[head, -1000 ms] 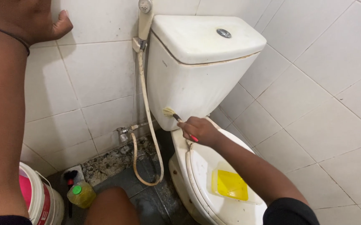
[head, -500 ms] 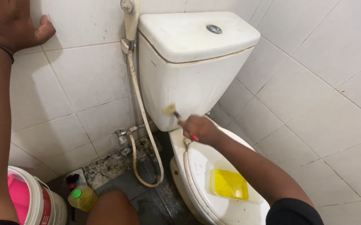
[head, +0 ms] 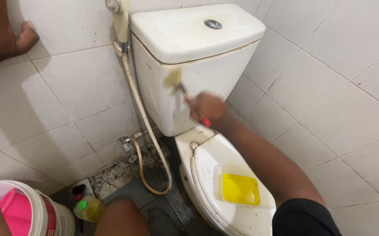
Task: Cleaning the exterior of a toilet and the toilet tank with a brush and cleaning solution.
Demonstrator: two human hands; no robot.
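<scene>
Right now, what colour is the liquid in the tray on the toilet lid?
Bright yellow liquid, clearest in the head view.

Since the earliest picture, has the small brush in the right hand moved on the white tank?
Yes. The small brush has gone up the white toilet tank, from its bottom edge to near the lid.
</scene>
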